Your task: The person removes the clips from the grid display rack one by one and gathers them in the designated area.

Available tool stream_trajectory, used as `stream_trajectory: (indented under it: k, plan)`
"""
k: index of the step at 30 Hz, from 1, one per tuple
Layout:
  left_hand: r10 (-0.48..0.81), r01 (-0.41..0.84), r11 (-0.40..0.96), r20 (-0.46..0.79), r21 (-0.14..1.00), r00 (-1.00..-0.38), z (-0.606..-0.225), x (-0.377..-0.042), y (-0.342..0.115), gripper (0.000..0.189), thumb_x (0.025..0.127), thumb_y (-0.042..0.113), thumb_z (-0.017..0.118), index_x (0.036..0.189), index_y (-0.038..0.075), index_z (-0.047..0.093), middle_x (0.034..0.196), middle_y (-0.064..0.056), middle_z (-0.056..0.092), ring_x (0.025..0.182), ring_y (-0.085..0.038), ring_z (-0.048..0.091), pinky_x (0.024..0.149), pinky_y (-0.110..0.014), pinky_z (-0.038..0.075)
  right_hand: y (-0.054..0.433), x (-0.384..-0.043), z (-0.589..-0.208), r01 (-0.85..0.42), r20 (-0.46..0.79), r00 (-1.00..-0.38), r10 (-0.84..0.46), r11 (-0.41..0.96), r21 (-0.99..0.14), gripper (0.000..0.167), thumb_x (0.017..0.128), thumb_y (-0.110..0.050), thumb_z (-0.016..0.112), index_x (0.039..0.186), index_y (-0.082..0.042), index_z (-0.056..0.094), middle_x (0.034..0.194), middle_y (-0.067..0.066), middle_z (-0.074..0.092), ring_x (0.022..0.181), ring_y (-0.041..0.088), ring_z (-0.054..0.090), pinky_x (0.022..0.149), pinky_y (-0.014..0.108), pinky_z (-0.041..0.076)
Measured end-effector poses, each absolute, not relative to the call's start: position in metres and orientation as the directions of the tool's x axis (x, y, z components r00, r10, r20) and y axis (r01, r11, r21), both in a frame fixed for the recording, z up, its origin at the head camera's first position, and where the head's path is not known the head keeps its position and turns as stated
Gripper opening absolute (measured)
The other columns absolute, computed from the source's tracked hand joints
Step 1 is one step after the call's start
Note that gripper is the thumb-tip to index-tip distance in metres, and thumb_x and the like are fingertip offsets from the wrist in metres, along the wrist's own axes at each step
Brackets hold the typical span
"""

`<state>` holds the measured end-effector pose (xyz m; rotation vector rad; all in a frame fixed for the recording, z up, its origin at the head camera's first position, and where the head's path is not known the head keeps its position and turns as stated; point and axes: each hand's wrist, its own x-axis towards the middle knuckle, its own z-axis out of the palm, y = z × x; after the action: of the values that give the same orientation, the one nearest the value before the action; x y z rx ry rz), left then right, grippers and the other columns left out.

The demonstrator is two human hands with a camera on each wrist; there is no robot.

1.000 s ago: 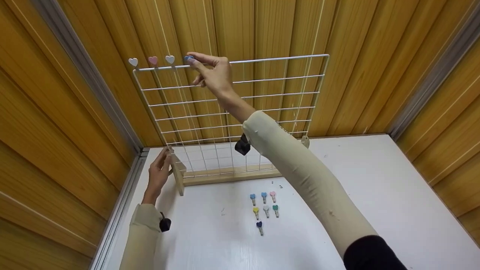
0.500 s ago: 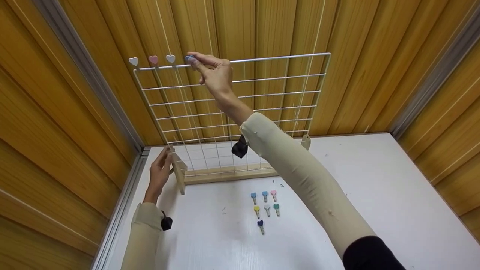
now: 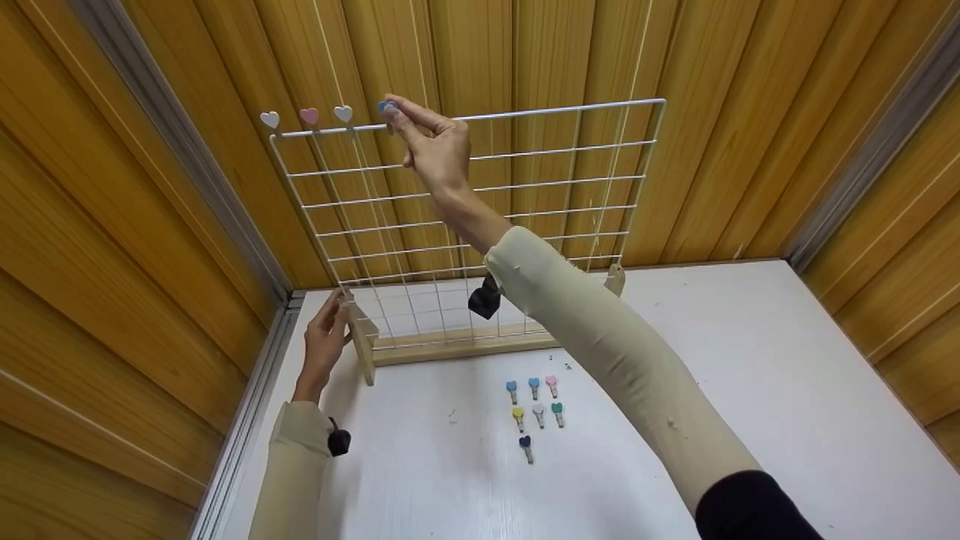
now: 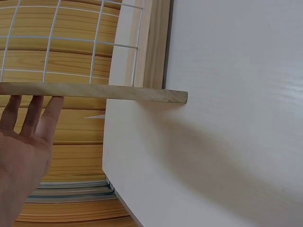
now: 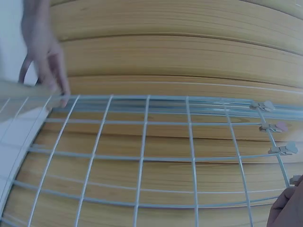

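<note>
At the top wire of a white wire grid (image 3: pixel 570 110), my right hand (image 3: pixel 442 150) pinches a blue heart clothespin (image 3: pixel 385 106) between thumb and fingertips. The fingers cover most of that clothespin. A white heart clothespin (image 3: pixel 270 120), a pink one (image 3: pixel 309 116) and another white one (image 3: pixel 343 114) stand clipped to the left of it. The right wrist view shows only the edge of this hand (image 5: pixel 288 208). Lower left, my left hand (image 3: pixel 324 341) touches the grid's wooden end piece (image 3: pixel 361 337). In the left wrist view its fairly straight fingers (image 4: pixel 49 118) meet the wood's outer side.
Several loose heart clothespins lie on the white table (image 3: pixel 420 465), among them a yellow one (image 3: pixel 518 416), a green one (image 3: pixel 557 411) and a dark blue one (image 3: pixel 526 444). A wooden base bar (image 3: pixel 450 350) carries the grid. Wood-look panels (image 3: pixel 750 135) enclose the table behind and at the sides.
The right hand, with the blue heart clothespin, has shifted slightly right and up along the top wire. The whole head view has drifted a little; the left hand keeps its place at the wood.
</note>
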<state>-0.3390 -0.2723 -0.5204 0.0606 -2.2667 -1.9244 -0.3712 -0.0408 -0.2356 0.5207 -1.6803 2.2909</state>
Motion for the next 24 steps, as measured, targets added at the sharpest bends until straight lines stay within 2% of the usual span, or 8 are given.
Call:
stream_trajectory:
  k: [5, 9, 12, 14, 18, 21, 24]
  plan:
    - [-0.134, 0.081, 0.173, 0.105, 0.982, -0.985, -0.522, -0.339, -0.274, 0.054, 0.112, 0.029, 0.042, 0.163, 0.020, 0.028, 0.164, -0.018, 0.035, 0.151, -0.038, 0.035, 0.116, -0.058, 0.042, -0.029, -0.367, -0.243, -0.403, 0.441, -0.892, -0.103, -0.261, -0.877, 0.026, 0.100, -0.006, 0.065, 0.125, 0.000, 0.072, 0.116, 0.014, 0.077, 0.042, 0.002, 0.047, 0.042, 0.013, 0.036]
    - [-0.133, 0.100, 0.178, 0.125, 0.979, -0.983, -0.522, -0.340, -0.275, 0.053, 0.112, 0.028, 0.042, 0.163, 0.019, 0.030, 0.163, -0.018, 0.036, 0.151, -0.038, 0.036, 0.115, -0.058, 0.043, -0.019, -0.363, -0.247, -0.453, 0.493, -0.859, -0.138, -0.247, -0.857, 0.025, 0.099, -0.003, 0.066, 0.122, 0.004, 0.072, 0.102, 0.014, 0.078, 0.048, 0.005, 0.054, 0.044, 0.014, 0.039]
    - [-0.128, 0.099, 0.183, 0.123, 0.978, -0.984, -0.522, -0.340, -0.276, 0.054, 0.112, 0.029, 0.042, 0.163, 0.019, 0.028, 0.163, -0.019, 0.036, 0.151, -0.038, 0.036, 0.115, -0.057, 0.043, -0.010, -0.360, -0.252, -0.501, 0.537, -0.830, -0.149, -0.220, -0.837, 0.023, 0.098, -0.001, 0.067, 0.119, 0.007, 0.072, 0.094, 0.014, 0.078, 0.057, 0.007, 0.060, 0.050, 0.015, 0.046]
    - [-0.124, 0.095, 0.184, 0.119, 0.978, -0.985, -0.521, -0.340, -0.277, 0.055, 0.112, 0.029, 0.042, 0.164, 0.018, 0.027, 0.163, -0.018, 0.036, 0.151, -0.038, 0.035, 0.116, -0.057, 0.042, -0.004, -0.359, -0.256, -0.525, 0.558, -0.815, -0.160, -0.207, -0.826, 0.022, 0.097, 0.000, 0.067, 0.117, 0.009, 0.072, 0.094, 0.017, 0.077, 0.064, 0.009, 0.063, 0.056, 0.017, 0.052]
    - [-0.119, 0.094, 0.181, 0.117, 0.979, -0.986, -0.519, -0.340, -0.278, 0.055, 0.112, 0.030, 0.042, 0.164, 0.019, 0.026, 0.163, -0.018, 0.035, 0.151, -0.038, 0.034, 0.117, -0.057, 0.041, 0.011, -0.357, -0.267, -0.537, 0.566, -0.802, -0.192, -0.185, -0.823, 0.023, 0.097, 0.001, 0.067, 0.118, 0.011, 0.071, 0.091, 0.009, 0.077, 0.070, 0.009, 0.065, 0.065, 0.021, 0.059]
    - [-0.113, 0.090, 0.176, 0.111, 0.980, -0.987, -0.518, -0.340, -0.278, 0.055, 0.112, 0.031, 0.041, 0.164, 0.021, 0.026, 0.164, -0.018, 0.034, 0.151, -0.037, 0.035, 0.117, -0.056, 0.041, 0.023, -0.355, -0.277, -0.537, 0.561, -0.800, -0.213, -0.166, -0.827, 0.024, 0.097, 0.001, 0.067, 0.118, 0.011, 0.071, 0.089, -0.001, 0.076, 0.071, 0.008, 0.066, 0.067, 0.021, 0.060]
    - [-0.114, 0.081, 0.168, 0.101, 0.982, -0.988, -0.518, -0.340, -0.280, 0.056, 0.112, 0.032, 0.041, 0.164, 0.023, 0.025, 0.165, -0.017, 0.034, 0.151, -0.037, 0.034, 0.118, -0.057, 0.041, 0.036, -0.353, -0.287, -0.524, 0.547, -0.806, -0.228, -0.156, -0.837, 0.025, 0.097, 0.001, 0.066, 0.120, 0.010, 0.070, 0.090, -0.005, 0.075, 0.072, 0.008, 0.067, 0.068, 0.021, 0.061]
